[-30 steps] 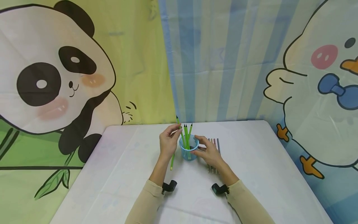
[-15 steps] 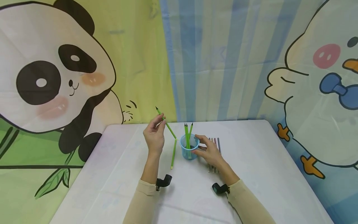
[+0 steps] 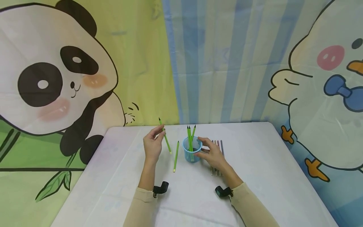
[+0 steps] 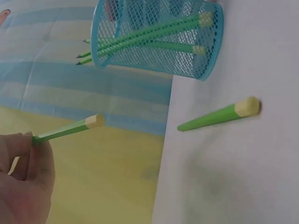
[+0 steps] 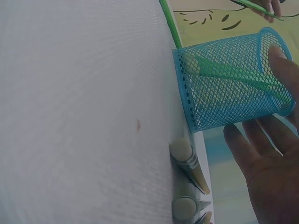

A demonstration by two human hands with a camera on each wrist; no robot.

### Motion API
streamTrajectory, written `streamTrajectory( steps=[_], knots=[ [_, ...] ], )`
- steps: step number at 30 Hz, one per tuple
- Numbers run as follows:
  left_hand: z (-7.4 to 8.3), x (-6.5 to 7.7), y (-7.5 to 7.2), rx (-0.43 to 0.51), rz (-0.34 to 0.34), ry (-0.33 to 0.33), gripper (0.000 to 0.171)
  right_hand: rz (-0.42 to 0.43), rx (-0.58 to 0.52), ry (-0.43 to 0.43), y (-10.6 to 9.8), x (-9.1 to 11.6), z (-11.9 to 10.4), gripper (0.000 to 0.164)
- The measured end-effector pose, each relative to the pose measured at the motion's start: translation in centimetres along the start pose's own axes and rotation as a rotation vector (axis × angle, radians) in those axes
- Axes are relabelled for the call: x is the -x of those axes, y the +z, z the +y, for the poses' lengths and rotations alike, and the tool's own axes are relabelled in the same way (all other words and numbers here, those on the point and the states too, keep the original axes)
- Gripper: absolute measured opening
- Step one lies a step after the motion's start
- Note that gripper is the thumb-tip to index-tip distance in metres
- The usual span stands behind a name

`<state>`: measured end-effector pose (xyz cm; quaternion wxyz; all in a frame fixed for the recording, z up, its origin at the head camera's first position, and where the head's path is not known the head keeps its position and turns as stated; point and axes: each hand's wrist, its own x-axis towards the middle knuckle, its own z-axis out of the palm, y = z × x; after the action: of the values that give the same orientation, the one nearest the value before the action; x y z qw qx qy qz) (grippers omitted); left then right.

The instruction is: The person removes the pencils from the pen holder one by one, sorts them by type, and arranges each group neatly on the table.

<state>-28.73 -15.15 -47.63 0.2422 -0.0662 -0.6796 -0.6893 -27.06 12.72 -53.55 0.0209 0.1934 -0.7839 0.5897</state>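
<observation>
Between thumb and fingers my left hand point(image 3: 153, 145) pinches a green pencil point(image 3: 167, 141), its dark point up and its pale end down, raised over the table. A second green pencil point(image 3: 176, 156) lies on the table between that hand and a blue mesh pencil cup point(image 3: 192, 157). Several green pencils point(image 4: 154, 35) stand in the cup, points up. My right hand point(image 3: 211, 153) grips the cup at its right side; in the right wrist view the thumb point(image 5: 282, 65) is at the rim and the fingers point(image 5: 252, 140) lie along the wall.
Several thin pencils point(image 3: 222, 148) in other colours lie side by side right of the cup, partly behind the right forearm. The white table point(image 3: 113, 176) ends at a cloth backdrop point(image 3: 210, 63) with a panda and a bird on it.
My left hand has drawn the pencil away from the cup to the left, then lowered it a little. The pencil on the table now shows whole. My right hand stays on the cup.
</observation>
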Motion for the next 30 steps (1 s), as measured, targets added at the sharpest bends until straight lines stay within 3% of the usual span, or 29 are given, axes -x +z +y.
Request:
streamTrajectory(
  steps=[9, 18, 30],
  knots=[
    [-1.4, 0.1, -0.4, -0.037, -0.042, -0.04, 0.026, -0.01, 0.003, 0.014, -0.1, 0.0, 0.2, 0.076],
    [-2.5, 0.2, -1.0, -0.105, -0.121, -0.151, 0.025, -0.006, 0.0, 0.007, 0.0, 0.0, 0.2, 0.077],
    [-4.0, 0.5, -1.4, -0.356, -0.285, -0.253, 0.018, -0.013, -0.005, -0.016, -0.1, 0.0, 0.0, 0.077]
  ],
)
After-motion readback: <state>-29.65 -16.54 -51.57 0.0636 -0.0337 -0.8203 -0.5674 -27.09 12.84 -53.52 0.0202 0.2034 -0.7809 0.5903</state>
